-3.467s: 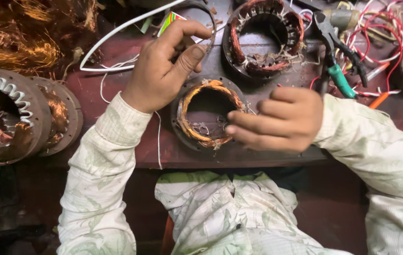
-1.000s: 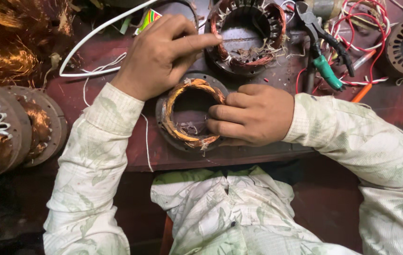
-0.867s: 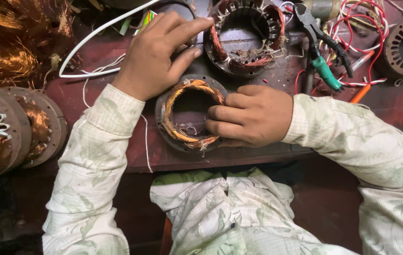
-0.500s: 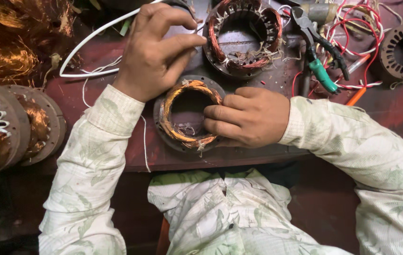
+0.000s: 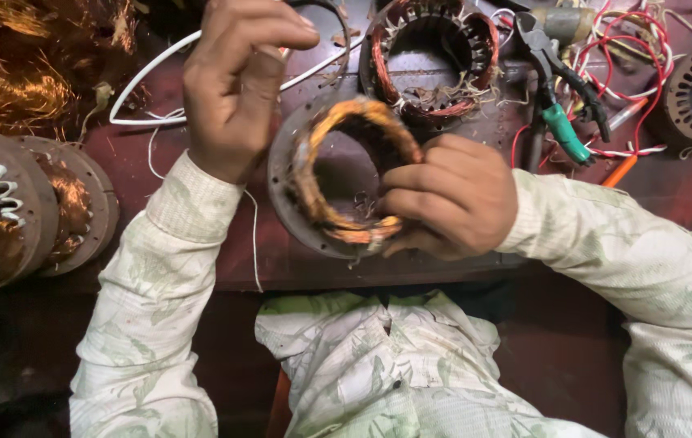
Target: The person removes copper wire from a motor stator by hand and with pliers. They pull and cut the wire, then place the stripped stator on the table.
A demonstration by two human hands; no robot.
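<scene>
Head camera, looking down at a dark red workbench (image 5: 200, 251). Right hand (image 5: 451, 199) is gripping the wound stator (image 5: 338, 174) by its right rim, holding it tilted at the bench's near edge. Left hand (image 5: 236, 81) is hovering above and left of it, fingers pinching closed; what they are pinching cannot be told. Green-handled pliers (image 5: 561, 122) are lying to the right, a second stator (image 5: 435, 53) sitting behind.
</scene>
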